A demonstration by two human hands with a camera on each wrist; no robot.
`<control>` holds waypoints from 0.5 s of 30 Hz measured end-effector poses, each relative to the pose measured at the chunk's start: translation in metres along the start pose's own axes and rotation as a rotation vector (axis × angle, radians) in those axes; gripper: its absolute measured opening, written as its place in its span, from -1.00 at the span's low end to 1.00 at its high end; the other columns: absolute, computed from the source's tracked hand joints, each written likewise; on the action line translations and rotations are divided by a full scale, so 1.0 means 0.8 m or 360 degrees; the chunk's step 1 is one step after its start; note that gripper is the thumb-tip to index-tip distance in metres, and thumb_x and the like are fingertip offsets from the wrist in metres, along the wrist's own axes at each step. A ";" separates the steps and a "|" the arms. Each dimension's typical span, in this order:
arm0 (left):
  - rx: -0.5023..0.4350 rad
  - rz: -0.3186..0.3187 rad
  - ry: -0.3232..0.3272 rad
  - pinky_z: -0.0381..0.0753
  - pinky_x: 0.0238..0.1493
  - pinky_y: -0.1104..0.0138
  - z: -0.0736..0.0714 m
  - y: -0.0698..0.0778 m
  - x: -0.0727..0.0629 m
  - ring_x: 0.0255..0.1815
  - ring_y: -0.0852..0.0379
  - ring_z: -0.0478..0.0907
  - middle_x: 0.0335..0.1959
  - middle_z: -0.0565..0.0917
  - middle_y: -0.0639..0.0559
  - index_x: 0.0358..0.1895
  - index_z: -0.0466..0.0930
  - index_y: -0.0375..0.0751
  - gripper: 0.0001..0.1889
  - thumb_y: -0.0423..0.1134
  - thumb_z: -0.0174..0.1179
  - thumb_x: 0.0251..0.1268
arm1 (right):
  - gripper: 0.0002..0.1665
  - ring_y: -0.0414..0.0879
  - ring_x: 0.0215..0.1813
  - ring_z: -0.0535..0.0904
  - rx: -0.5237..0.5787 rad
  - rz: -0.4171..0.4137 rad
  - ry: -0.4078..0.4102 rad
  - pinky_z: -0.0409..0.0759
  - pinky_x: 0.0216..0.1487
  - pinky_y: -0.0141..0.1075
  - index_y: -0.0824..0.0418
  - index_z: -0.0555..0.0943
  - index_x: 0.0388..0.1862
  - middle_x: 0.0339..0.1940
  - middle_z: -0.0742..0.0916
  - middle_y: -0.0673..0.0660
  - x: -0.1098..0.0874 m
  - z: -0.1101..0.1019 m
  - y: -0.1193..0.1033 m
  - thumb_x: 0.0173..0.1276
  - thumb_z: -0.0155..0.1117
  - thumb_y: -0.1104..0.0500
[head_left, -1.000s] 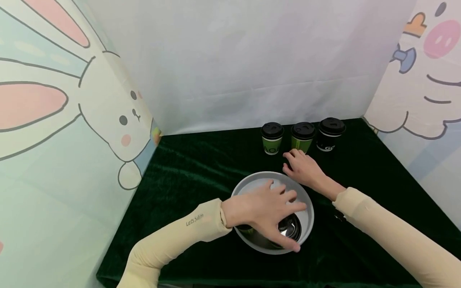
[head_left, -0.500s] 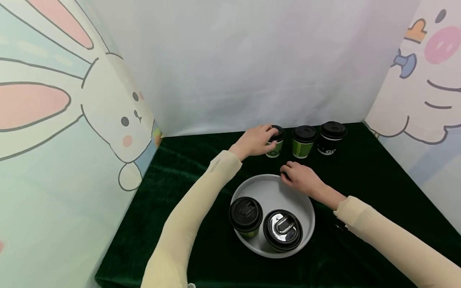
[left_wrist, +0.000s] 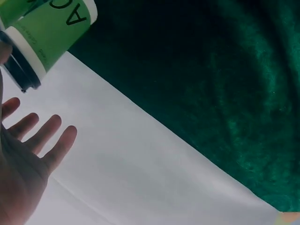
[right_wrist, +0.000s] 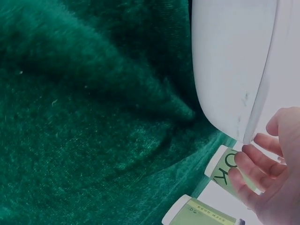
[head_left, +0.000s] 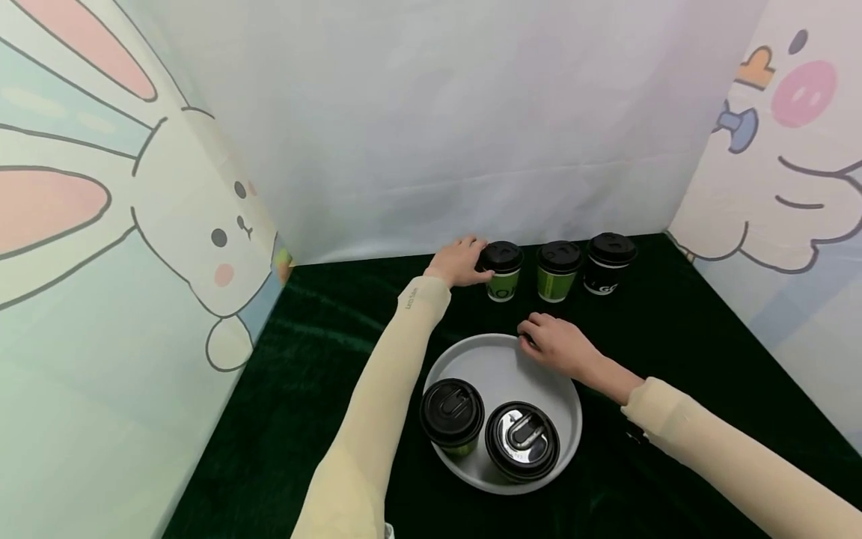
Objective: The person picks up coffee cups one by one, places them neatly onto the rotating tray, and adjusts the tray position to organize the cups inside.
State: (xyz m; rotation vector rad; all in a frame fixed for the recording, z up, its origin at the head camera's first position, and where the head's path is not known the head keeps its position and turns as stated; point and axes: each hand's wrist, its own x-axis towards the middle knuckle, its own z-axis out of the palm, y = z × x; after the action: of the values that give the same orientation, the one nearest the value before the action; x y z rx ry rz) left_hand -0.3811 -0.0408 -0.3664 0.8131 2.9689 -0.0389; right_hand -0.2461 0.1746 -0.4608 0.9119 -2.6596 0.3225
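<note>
In the head view my left hand (head_left: pixel 456 263) is beside the left end of the back row, at a green paper cup with a black lid (head_left: pixel 502 271). Its fingers (left_wrist: pixel 60 140) are spread and straight in the left wrist view, with a gap to the cup (left_wrist: pixel 56 33); the thumb is mostly cut off there. My right hand (head_left: pixel 557 346) is at the far right rim of a round grey tray (head_left: pixel 505 359), fingers loosely bent by the edge. Two lidded cups stand in the tray: a green one (head_left: pixel 453 412) and one with a shiny black lid (head_left: pixel 522 442).
Another green cup (head_left: pixel 558 271) and a black cup (head_left: pixel 609 263) continue the back row to the right. Dark green velvet (head_left: pixel 323 359) covers the table. A white cloth backdrop (head_left: pixel 417 135) rises behind, with cartoon-printed panels (head_left: pixel 195 217) at the sides.
My left hand has gone from above the tray to the back row, then slid slightly left beside the leftmost cup. The right hand has stayed near the tray's rim.
</note>
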 end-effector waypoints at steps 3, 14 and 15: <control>0.0003 -0.0009 -0.0044 0.31 0.43 0.05 0.001 0.001 0.004 0.57 -0.04 0.13 0.62 0.08 -0.05 0.63 -0.02 -0.01 -0.12 0.33 0.02 0.42 | -0.90 -0.17 -0.43 0.48 0.0000 -0.0029 0.0016 0.51 -0.43 -0.28 0.15 0.69 -0.17 -0.33 0.62 0.03 -0.001 0.004 -0.003 0.40 0.33 0.16; 0.0027 0.0081 -0.0110 0.33 0.41 0.04 0.005 0.015 0.019 0.60 -0.07 0.06 0.65 -0.04 -0.02 0.64 -0.05 0.11 -0.19 0.31 -0.04 0.47 | -0.91 -0.18 -0.45 0.50 -0.0026 -0.0075 0.0063 0.51 -0.44 -0.30 0.15 0.67 -0.21 -0.35 0.63 0.03 -0.003 0.006 0.000 0.34 0.39 0.20; 0.0018 0.0080 -0.0110 0.32 0.42 0.05 0.004 0.015 0.019 0.61 -0.07 0.06 0.65 -0.04 -0.03 0.64 -0.04 0.09 -0.20 0.30 -0.04 0.48 | -0.90 -0.17 -0.44 0.51 -0.0027 -0.0081 0.0065 0.52 -0.43 -0.29 0.16 0.66 -0.20 -0.35 0.63 0.04 -0.002 0.007 0.001 0.33 0.40 0.20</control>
State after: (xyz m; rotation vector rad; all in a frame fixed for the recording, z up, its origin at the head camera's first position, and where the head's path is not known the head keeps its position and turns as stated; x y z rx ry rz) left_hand -0.3875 -0.0226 -0.3707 0.8687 2.8854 -0.0794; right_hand -0.2461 0.1744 -0.4664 0.9557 -2.5932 0.3034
